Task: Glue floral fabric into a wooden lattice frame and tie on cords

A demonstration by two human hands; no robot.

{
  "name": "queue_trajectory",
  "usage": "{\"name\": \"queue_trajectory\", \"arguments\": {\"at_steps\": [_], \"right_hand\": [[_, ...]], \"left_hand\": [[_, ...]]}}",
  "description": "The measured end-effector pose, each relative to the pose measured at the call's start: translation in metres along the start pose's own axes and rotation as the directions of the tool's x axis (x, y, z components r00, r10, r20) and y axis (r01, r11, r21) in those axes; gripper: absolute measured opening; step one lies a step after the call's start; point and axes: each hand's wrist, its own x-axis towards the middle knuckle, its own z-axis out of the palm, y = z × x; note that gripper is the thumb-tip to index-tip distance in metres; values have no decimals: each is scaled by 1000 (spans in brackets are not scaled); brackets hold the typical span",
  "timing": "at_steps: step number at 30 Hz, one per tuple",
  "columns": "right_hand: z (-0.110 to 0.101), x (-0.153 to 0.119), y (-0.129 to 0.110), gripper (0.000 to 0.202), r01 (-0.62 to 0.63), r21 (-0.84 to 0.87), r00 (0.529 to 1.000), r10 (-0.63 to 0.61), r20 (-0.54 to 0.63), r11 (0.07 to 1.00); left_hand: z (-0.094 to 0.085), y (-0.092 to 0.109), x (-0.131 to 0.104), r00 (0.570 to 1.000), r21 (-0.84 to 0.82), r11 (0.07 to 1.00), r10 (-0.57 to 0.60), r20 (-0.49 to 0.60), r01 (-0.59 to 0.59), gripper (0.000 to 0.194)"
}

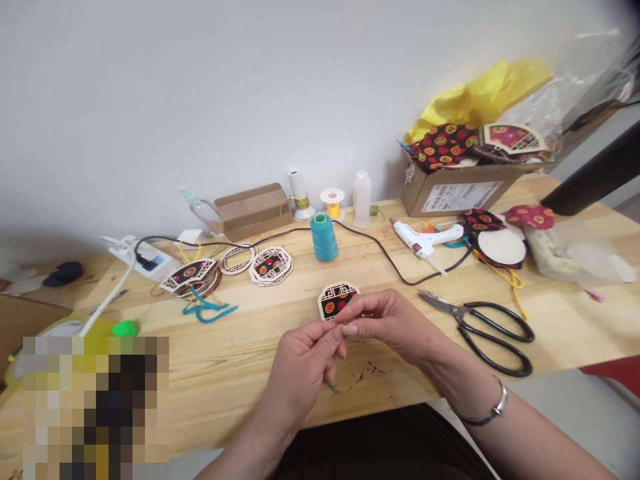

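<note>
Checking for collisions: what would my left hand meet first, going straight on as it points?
Probably the right hand, close in front of the left hand; whether they already touch is hard to tell.

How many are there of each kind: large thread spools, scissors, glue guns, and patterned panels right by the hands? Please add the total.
Large thread spools: 3 (blue-green spool, yellow spool, white spool)
Scissors: 1 pair
Glue gun: 1
Patterned panel by the left hand and right hand: 1
Total: 6

By my fingers I count one latticed piece, one pair of scissors, one glue gun, one teal thread cone.
</note>
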Motion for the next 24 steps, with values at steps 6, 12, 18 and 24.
{"name": "queue_trajectory", "arguments": {"at_steps": [6,12,18,24], "right_hand": [[6,-2,-2,19,93,-164,988,-112,-107,982],[8,-3,-5,18,100,-197,990,-118,-83,975],[8,-2,-6,18,79,-203,983,-110,-148,976],[6,-3,-4,18,96,-211,980,-129,-151,973]], "left_hand": [[3,5,-1,1000,-107,994,-9,14,10,28],[4,10,-3,994,-297,949,-89,64,104,22],[4,9,-3,991,-314,941,-111,70,127,21],[4,9,-3,991,-264,957,-106,80,123,19]]}}
